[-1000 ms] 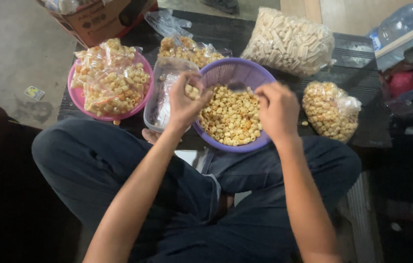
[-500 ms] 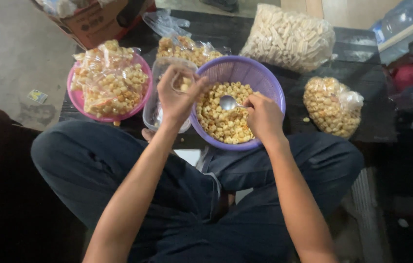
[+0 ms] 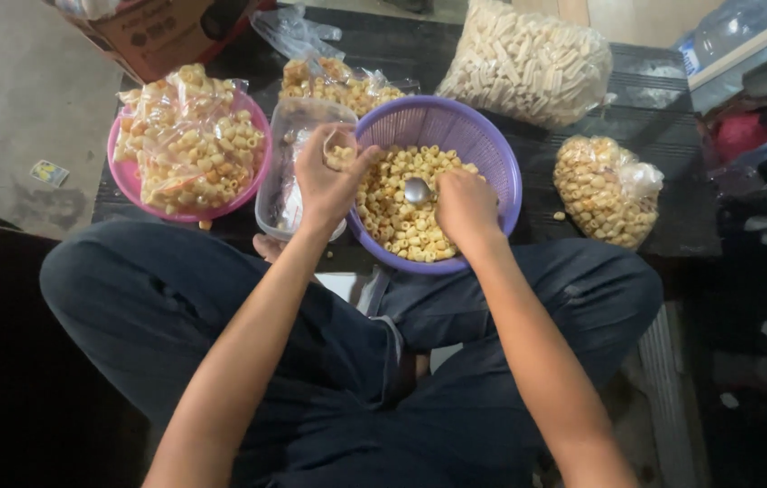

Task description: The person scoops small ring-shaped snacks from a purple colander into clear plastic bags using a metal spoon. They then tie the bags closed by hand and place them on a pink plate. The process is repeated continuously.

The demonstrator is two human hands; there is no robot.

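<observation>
Purple plastic framed the work: the perforated basket (image 3: 483, 149) sat on the dark low table (image 3: 664, 226) just beyond your crossed legs, heaped with ring-shaped yellow snack pieces (image 3: 397, 212). Your right hand (image 3: 465, 208) was closed around the handle of a metal spoon (image 3: 416, 190), its bowl lying on the pile near the middle of the basket. Your left hand (image 3: 329, 176) was pinched on the mouth of a clear plastic bag (image 3: 298, 163), holding it up against the basket's left rim, apparently so that the opening stood close to the spoon; a few pieces sat at the fingertips.

Left of the bag, a pink bowl (image 3: 130, 185) held several filled, closed packets (image 3: 189, 145) of the same snack, seemingly kept within easy reach. Beyond the basket lay another bag of rings (image 3: 338, 86), and to the far right a large sack of pale stick-shaped crackers (image 3: 528, 63). A smaller bag of rings (image 3: 605, 190) rested to the right of the basket. A cardboard box (image 3: 162, 32) stood at the table's far-left corner.
</observation>
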